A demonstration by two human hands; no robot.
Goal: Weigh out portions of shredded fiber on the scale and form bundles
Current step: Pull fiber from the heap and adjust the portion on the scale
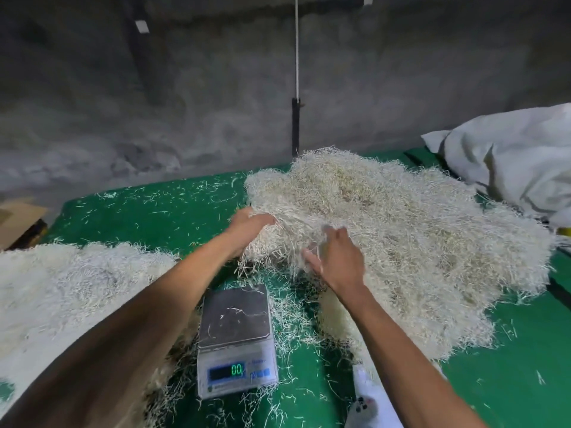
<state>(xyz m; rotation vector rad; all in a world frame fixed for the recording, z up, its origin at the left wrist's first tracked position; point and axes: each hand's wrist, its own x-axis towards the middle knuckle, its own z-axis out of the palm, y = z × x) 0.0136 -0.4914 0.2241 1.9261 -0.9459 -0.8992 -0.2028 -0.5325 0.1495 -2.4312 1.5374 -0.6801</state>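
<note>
A big loose heap of pale shredded fiber lies on the green mat, right of centre. My left hand digs into the heap's near-left edge, fingers curled into the strands. My right hand presses on the heap's front, fingers spread and blurred. A digital scale stands in front of the heap; its steel pan holds only a few stray strands and the display reads 0.0. A second, whiter mass of fiber lies at the left under my left forearm.
A white sack lies at the back right. A grey concrete wall runs behind the mat, with a white cord hanging down it. Cardboard sits at the far left. Loose strands litter the mat around the scale.
</note>
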